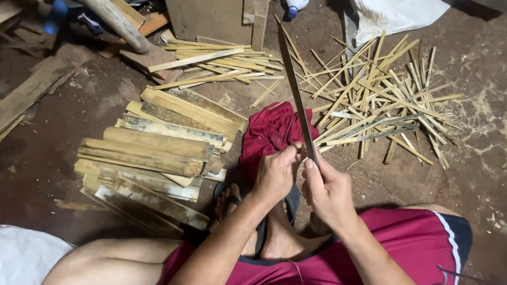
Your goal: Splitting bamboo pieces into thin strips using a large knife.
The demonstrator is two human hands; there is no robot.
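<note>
Your hands pinch a bamboo strip above your feet.
Left hand and right hand both grip the long thin grey-green bamboo strip at its near end; likely light, springy, sharp-edged.

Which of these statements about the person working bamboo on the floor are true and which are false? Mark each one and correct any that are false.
1. Both hands grip one long thin strip. True.
2. The stack of broad bamboo slats lies on the person's right. False: it lies on their left.
3. A red cloth lies beyond the left hand. True.
4. The right hand holds a hammer. False: it holds the strip.
5. The pile of thin splints is tied in a bundle. False: they lie loose.
</note>
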